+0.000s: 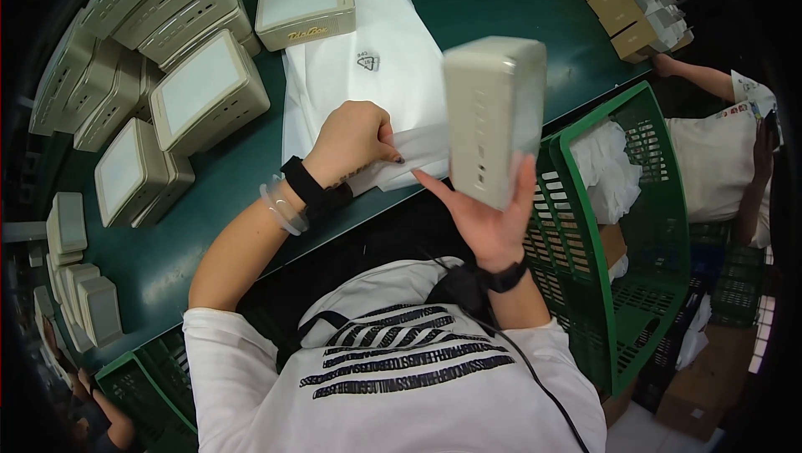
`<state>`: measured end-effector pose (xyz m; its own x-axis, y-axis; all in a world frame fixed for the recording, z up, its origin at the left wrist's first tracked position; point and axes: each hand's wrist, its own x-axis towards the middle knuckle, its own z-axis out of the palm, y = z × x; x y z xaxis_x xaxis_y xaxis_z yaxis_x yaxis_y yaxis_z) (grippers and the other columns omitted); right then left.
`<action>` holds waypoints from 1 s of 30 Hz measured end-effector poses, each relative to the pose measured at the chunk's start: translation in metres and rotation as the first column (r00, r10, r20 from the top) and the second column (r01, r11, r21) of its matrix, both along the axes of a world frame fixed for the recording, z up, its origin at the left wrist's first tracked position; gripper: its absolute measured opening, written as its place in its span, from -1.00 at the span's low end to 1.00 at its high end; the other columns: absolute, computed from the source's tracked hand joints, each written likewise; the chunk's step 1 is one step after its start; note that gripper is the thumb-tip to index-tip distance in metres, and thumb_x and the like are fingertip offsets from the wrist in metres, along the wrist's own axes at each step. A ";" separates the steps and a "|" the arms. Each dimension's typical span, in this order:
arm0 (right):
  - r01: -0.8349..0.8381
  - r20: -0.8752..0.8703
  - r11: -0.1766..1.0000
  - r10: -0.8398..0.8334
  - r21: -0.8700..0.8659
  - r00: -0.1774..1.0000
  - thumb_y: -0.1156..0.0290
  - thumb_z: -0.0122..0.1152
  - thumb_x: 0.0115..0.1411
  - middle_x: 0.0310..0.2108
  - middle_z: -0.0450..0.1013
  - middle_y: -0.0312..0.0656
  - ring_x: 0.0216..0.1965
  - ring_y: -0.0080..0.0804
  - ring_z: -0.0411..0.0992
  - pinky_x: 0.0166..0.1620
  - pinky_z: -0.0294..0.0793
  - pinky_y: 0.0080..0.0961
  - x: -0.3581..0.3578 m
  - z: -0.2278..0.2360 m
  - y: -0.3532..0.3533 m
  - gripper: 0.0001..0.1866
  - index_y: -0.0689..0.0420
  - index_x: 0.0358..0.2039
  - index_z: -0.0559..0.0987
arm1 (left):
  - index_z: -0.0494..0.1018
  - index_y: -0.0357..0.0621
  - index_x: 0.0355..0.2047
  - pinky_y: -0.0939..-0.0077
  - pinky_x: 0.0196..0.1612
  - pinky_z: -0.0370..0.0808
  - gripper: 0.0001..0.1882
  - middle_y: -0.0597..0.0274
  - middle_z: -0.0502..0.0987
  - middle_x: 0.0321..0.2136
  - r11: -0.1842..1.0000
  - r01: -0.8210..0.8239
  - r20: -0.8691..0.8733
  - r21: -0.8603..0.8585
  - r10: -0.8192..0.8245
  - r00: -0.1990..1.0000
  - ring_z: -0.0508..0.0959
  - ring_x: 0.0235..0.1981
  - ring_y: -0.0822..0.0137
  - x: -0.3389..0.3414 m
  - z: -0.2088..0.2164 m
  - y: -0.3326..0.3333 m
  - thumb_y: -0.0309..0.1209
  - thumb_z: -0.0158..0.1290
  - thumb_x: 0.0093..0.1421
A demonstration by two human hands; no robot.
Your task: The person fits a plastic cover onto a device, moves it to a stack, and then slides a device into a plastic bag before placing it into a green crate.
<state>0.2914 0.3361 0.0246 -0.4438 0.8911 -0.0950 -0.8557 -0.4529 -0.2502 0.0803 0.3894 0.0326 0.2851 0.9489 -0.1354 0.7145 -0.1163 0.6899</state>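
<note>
My right hand (493, 223) grips a beige box-shaped electronic device (483, 111) from below, holding it upright above the table's near edge. Its narrow side with ports faces me, and its outline is slightly blurred. To its left, my left hand (355, 136) has its thumb and fingers closed on the near edge of a white plastic bag (401, 156). This bag is the top one of a flat pile of white bags (393, 23) on the green table. A second beige device (306, 6) with a pale top lies across the pile's far left corner.
Many beige devices (209, 90) stand stacked on the table's left side. At the right is a green plastic crate (614, 286) containing crumpled white bags (606, 169). Small cardboard boxes (622, 6) line the far right, near another person (718, 152). More devices (100, 311) sit lower left.
</note>
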 end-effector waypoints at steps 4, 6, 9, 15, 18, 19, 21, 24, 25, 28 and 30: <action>0.191 0.260 0.981 -0.194 0.036 0.946 -0.06 0.01 0.22 0.13 0.27 -0.22 0.14 -0.23 0.25 0.25 0.09 0.14 -0.032 -0.007 0.017 -0.34 0.04 0.22 0.21 | 0.53 -0.21 -0.60 0.36 -0.42 0.43 -0.83 0.00 0.50 -0.65 0.998 -0.019 -0.115 0.064 0.027 0.993 0.52 -0.57 0.13 0.004 0.001 -0.001 -0.38 0.26 -0.11; 0.358 0.430 0.917 -0.400 0.177 0.810 0.00 0.04 0.23 0.15 0.25 -0.22 0.14 -0.24 0.25 0.23 0.16 0.00 -0.035 -0.025 0.020 -0.33 0.09 0.23 0.17 | 0.48 -0.26 -0.58 0.49 -0.44 0.41 -0.81 0.15 0.49 -0.66 0.988 -0.154 0.105 -0.021 0.156 0.982 0.47 -0.59 0.33 -0.007 -0.002 -0.002 -0.40 0.21 -0.01; 0.426 0.523 0.859 -0.512 0.285 0.682 0.06 0.08 0.23 0.15 0.24 -0.20 0.14 -0.27 0.25 0.21 0.22 -0.13 -0.027 -0.038 0.016 -0.32 0.13 0.23 0.14 | 0.48 -0.29 -0.54 0.56 -0.44 0.42 -0.81 0.21 0.50 -0.65 0.966 -0.250 0.241 -0.070 0.260 0.935 0.46 -0.60 0.42 -0.022 -0.005 -0.002 -0.40 0.18 0.05; 0.207 0.691 0.848 -0.520 0.488 0.502 0.23 0.29 0.11 0.15 0.23 -0.10 0.13 -0.36 0.27 0.13 0.29 -0.35 -0.003 -0.039 -0.026 -0.29 0.24 0.17 0.18 | 0.54 -0.33 -0.39 0.60 -0.42 0.44 -0.82 0.19 0.54 -0.57 0.938 -0.290 0.273 -0.188 0.334 0.902 0.50 -0.56 0.44 -0.023 0.000 -0.004 -0.42 0.16 0.08; -0.011 0.789 0.811 -0.566 0.585 0.238 0.28 0.36 0.04 0.08 0.30 -0.09 0.05 -0.35 0.35 0.06 0.35 -0.39 0.001 -0.030 -0.029 -0.30 0.25 0.10 0.22 | 0.56 -0.30 -0.34 0.62 -0.43 0.43 -0.82 0.19 0.55 -0.54 0.943 -0.325 0.392 -0.067 0.325 0.861 0.50 -0.56 0.45 -0.027 -0.005 -0.001 -0.43 0.15 0.09; -0.131 0.802 0.791 -0.589 0.598 0.099 0.30 0.40 0.00 0.04 0.34 -0.08 0.01 -0.35 0.38 0.03 0.38 -0.41 0.001 -0.025 -0.029 -0.30 0.26 0.06 0.24 | 0.56 -0.29 -0.32 0.62 -0.44 0.43 -0.82 0.19 0.56 -0.53 0.937 -0.350 0.448 -0.010 0.317 0.836 0.50 -0.56 0.46 -0.028 -0.006 -0.001 -0.44 0.14 0.09; -0.220 0.769 0.746 -0.638 0.628 0.035 0.31 0.42 -0.02 -0.01 0.38 -0.09 -0.05 -0.33 0.42 -0.01 0.41 -0.43 0.005 -0.011 -0.027 -0.31 0.25 0.04 0.25 | 0.57 -0.27 -0.32 0.62 -0.45 0.43 -0.83 0.19 0.55 -0.53 0.930 -0.356 0.478 0.087 0.274 0.834 0.50 -0.56 0.45 -0.023 0.003 -0.004 -0.45 0.14 0.09; -0.399 0.683 0.649 -0.727 0.648 -0.074 0.33 0.45 -0.06 -0.11 0.46 -0.12 -0.15 -0.29 0.48 -0.10 0.47 -0.46 0.008 0.013 -0.016 -0.32 0.24 -0.01 0.27 | 0.58 -0.24 -0.32 0.61 -0.47 0.42 -0.85 0.20 0.54 -0.55 0.889 -0.370 0.521 0.271 0.188 0.832 0.50 -0.58 0.43 -0.018 0.024 -0.012 -0.47 0.15 0.08; -0.451 0.677 0.632 -0.732 0.630 -0.079 0.31 0.45 -0.06 -0.14 0.47 -0.12 -0.18 -0.28 0.49 -0.12 0.48 -0.48 0.009 0.023 -0.009 -0.31 0.25 0.01 0.27 | 0.59 -0.24 -0.32 0.60 -0.48 0.41 -0.85 0.20 0.52 -0.56 0.860 -0.359 0.464 0.362 0.167 0.870 0.49 -0.59 0.41 -0.017 0.029 -0.014 -0.48 0.15 0.08; -0.551 0.661 0.591 -0.745 0.589 -0.092 0.29 0.45 -0.06 -0.22 0.51 -0.14 -0.23 -0.27 0.52 -0.16 0.49 -0.51 0.009 0.036 0.015 -0.28 0.26 0.03 0.26 | 0.60 -0.22 -0.33 0.57 -0.50 0.40 -0.86 0.19 0.49 -0.58 0.784 -0.311 0.341 0.537 0.136 0.930 0.48 -0.60 0.37 -0.016 0.036 -0.021 -0.50 0.16 0.07; -0.369 0.851 0.805 -0.520 0.464 -0.064 0.31 0.41 -0.01 -0.16 0.49 -0.11 -0.18 -0.30 0.50 -0.14 0.49 -0.52 0.011 0.032 0.034 -0.31 0.28 0.05 0.26 | 0.60 -0.24 -0.35 0.55 -0.52 0.38 -0.87 0.17 0.46 -0.60 0.769 -0.300 0.311 0.564 0.139 0.940 0.47 -0.62 0.33 -0.017 0.038 -0.024 -0.51 0.15 0.06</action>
